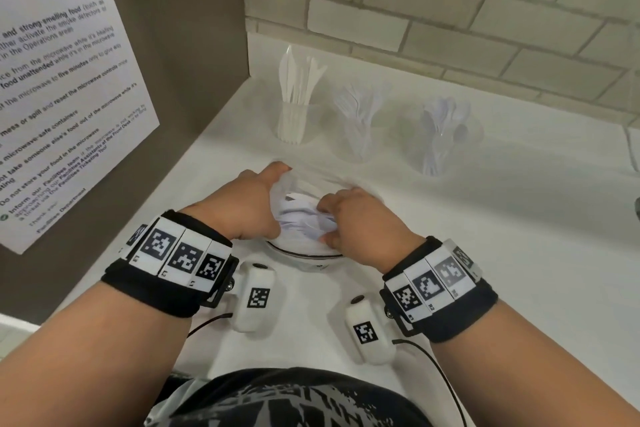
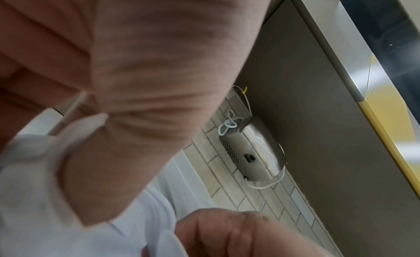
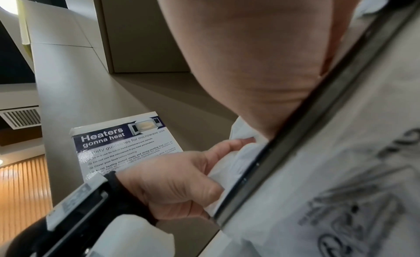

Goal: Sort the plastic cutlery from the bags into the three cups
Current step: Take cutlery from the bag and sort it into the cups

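Note:
A clear plastic bag (image 1: 300, 218) of white cutlery lies on the white counter in front of me. My left hand (image 1: 258, 206) grips its left side and my right hand (image 1: 349, 218) pinches its right side, fingers curled into the film. The left wrist view shows the bag (image 2: 34, 171) bunched under my left hand (image 2: 136, 81). In the right wrist view the printed bag (image 3: 318, 189) fills the right. Behind stand three clear cups: one with knives (image 1: 294, 114), one with forks (image 1: 360, 128), one with spoons (image 1: 440, 142).
A brown side panel with a microwave notice (image 1: 69, 80) closes off the left. A pale brick wall (image 1: 450, 10) runs along the back. A metal appliance (image 2: 250, 153) with a white cord sits by the wall. Cables trail from my wrist cameras near the counter's front edge.

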Motion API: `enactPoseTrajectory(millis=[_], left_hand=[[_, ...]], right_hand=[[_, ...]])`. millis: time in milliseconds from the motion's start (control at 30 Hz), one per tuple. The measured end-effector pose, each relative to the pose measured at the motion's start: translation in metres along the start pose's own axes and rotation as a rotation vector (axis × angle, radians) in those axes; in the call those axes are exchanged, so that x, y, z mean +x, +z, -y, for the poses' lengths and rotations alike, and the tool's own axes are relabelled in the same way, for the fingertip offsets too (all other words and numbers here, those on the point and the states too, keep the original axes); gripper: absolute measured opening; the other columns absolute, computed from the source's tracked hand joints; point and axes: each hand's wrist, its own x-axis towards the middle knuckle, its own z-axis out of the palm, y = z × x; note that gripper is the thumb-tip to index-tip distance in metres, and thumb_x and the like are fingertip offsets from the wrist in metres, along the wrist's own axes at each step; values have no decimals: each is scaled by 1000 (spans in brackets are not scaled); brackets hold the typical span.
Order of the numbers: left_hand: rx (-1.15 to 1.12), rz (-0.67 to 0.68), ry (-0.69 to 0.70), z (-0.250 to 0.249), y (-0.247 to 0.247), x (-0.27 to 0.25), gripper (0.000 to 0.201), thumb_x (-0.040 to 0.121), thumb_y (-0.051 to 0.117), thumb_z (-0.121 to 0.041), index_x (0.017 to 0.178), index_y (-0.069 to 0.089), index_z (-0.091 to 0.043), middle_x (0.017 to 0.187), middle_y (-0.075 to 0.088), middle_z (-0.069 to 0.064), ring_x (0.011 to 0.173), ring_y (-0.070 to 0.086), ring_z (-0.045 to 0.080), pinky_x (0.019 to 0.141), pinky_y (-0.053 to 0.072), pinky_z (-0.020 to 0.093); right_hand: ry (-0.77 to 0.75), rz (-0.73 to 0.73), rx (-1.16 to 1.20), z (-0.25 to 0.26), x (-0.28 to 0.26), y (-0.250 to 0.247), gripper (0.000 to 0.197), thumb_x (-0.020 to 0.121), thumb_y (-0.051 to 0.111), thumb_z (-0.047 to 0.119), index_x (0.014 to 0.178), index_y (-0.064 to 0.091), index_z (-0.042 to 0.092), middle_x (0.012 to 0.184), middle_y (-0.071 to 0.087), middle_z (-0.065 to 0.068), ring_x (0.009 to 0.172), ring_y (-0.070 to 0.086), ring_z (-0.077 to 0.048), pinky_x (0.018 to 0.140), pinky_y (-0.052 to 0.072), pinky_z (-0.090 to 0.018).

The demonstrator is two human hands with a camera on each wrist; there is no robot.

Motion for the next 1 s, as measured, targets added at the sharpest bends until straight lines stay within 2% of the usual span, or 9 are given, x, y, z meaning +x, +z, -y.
enactPoseTrajectory(millis=[133,300,400,467,567,700,767,900,1000], left_hand=[[-25,3,25,1,1,-2,96,69,72,-14,142,16,-43,112,41,4,78,59,19,56,44,23],[-29,47,46,0,1,-4,103,68,73,-15,144,11,-43,115,44,3,83,60,18,64,50,25],[-1,130,90,0,5,-5,112,67,74,-14,147,2,-41,132,39,1,101,56,18,83,51,30],[17,154,83,2,5,-5,113,67,75,-14,148,1,-41,141,31,0,108,53,19,91,50,32],[34,106,27,4,6,-4,111,66,73,-16,146,2,-47,145,24,7,98,58,19,82,52,28],[-2,55,49,0,12,-1,104,67,70,-14,143,6,-46,120,44,9,90,60,23,73,53,29],[-49,43,93,0,14,-1,103,66,69,-8,144,11,-43,121,45,6,97,58,22,77,52,29],[-111,-16,167,1,13,-2,100,65,62,-2,147,18,-38,144,34,1,131,40,19,102,40,27],[-98,-39,165,2,10,-1,91,66,58,-5,142,24,-42,124,55,3,108,57,21,81,48,25]], right_hand=[[-7,-10,-45,-1,-1,1,52,89,60,37,134,45,15,126,52,-7,123,43,-26,101,40,-36],[1,124,-131,0,-1,2,54,90,57,40,135,41,15,127,44,-9,121,40,-30,98,38,-39],[29,175,-118,3,3,2,69,87,61,42,145,29,20,134,38,-9,126,38,-32,103,39,-45],[64,183,-111,4,6,0,69,85,64,44,141,33,17,134,40,-11,125,41,-33,102,40,-43],[89,182,-87,3,10,-2,68,82,68,46,132,40,10,130,48,-13,120,48,-32,98,43,-39],[112,177,-79,4,11,-3,71,80,69,47,132,39,10,131,46,-12,123,45,-32,99,42,-42],[111,147,-55,5,12,-2,70,79,70,48,129,38,11,128,48,-10,121,46,-30,98,44,-44],[116,114,-45,3,14,-1,71,79,64,57,131,40,14,124,50,-8,119,47,-29,97,44,-45],[116,87,-1,2,16,-1,67,80,64,54,130,44,14,123,50,-7,117,49,-28,95,45,-41]])
